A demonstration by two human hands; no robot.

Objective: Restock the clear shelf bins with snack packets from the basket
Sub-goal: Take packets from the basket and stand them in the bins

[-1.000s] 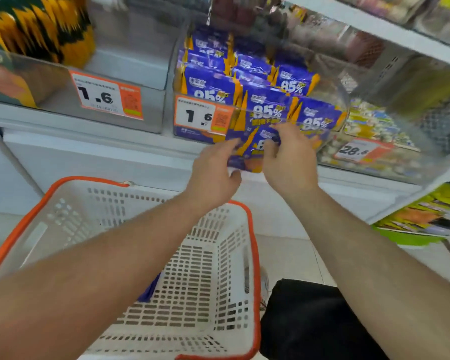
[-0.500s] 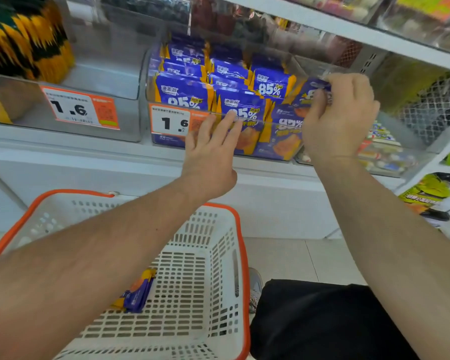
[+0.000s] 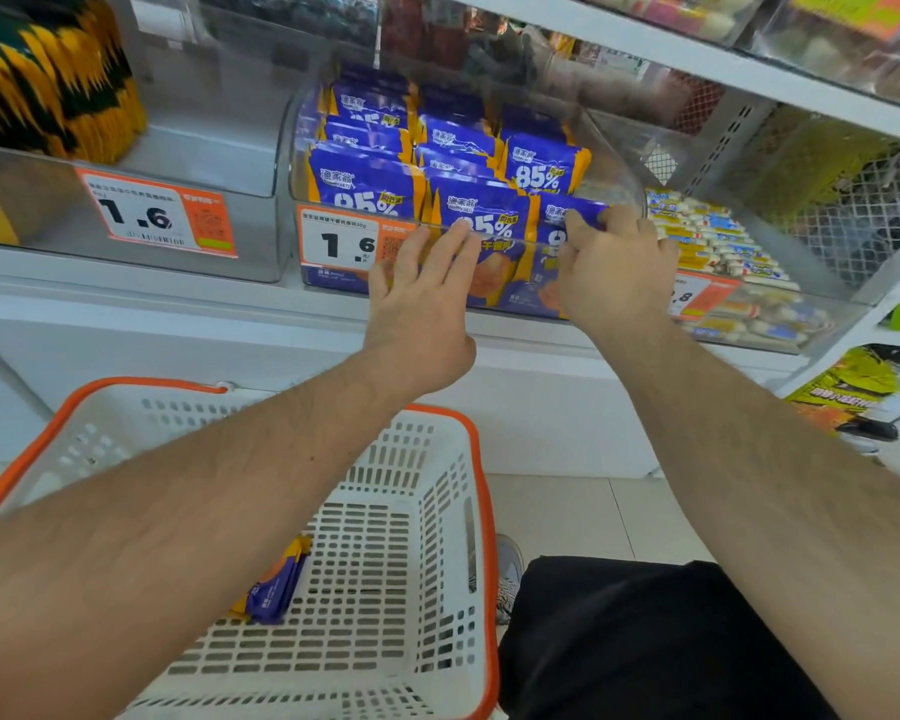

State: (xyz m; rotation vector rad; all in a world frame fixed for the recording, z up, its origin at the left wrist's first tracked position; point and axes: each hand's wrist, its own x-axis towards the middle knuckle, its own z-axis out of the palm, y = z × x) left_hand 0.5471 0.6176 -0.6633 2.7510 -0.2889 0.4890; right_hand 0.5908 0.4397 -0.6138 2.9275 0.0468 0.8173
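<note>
Clear plastic shelf bin (image 3: 614, 163) of purple snack packets (image 3: 365, 184) on white shelf (image 3: 126, 304); white orange-rimmed basket (image 3: 427, 511) below, purple packets (image 3: 276, 589) inside.

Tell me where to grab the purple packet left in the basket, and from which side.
Pinch the purple packet by its upper orange-edged end, coming straight down through the basket's open top. It leans on edge against the slotted wall, so that end sticks up, likely leaving room for fingers on both flat faces. The left hand is open and nearer.
</note>
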